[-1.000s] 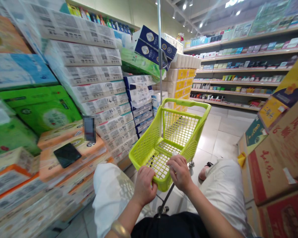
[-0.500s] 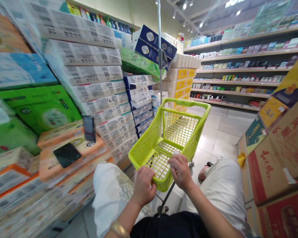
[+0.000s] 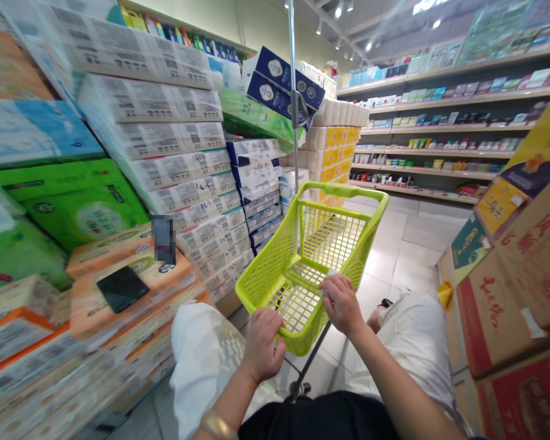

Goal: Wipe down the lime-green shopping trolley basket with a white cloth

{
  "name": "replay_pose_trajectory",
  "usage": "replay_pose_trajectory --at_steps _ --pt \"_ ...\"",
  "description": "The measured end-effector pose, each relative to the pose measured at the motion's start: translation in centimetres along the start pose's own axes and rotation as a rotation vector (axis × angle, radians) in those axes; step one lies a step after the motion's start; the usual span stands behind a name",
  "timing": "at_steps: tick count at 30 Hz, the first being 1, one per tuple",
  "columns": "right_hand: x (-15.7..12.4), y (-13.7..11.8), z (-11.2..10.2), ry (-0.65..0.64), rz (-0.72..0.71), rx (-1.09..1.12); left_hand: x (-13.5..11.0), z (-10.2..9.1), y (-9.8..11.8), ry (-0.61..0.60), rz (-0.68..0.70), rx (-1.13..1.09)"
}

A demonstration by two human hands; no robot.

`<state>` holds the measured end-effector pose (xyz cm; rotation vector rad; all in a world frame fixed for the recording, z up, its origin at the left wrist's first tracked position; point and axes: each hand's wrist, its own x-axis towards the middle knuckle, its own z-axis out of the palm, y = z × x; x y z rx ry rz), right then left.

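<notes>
A lime-green plastic shopping basket (image 3: 275, 269) on a wheeled frame stands in front of me, between my knees, with nothing inside. My left hand (image 3: 263, 342) is closed round the near rim of the basket. My right hand (image 3: 341, 302) is curled over the basket's right near edge, pinching something small and pale that I cannot make out. A steel pole (image 3: 294, 91) rises behind the basket.
Stacked tissue and toilet-paper packs (image 3: 165, 153) fill the left side. A black phone (image 3: 121, 287) lies on an orange pack. Cardboard boxes (image 3: 522, 275) are piled at the right. Stocked shelves (image 3: 440, 122) line the far wall beyond a tiled floor (image 3: 403, 250).
My right hand has slid forward and up along the basket's right edge. The left hand keeps its grip on the near rim.
</notes>
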<state>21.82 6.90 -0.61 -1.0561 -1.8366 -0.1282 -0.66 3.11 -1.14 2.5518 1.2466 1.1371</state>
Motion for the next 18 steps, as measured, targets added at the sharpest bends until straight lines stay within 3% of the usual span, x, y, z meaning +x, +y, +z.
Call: replay_pose_trajectory --at_steps 7,18 --pt "0.0 -0.9 0.4 -0.012 0.058 -0.004 -0.1 0.1 -1.5 0.041 0.044 -0.009" --pt "-0.9 -3.4 1.6 -0.033 0.045 -0.012 0.1 -1.6 -3.1 0.067 0.016 -0.010"
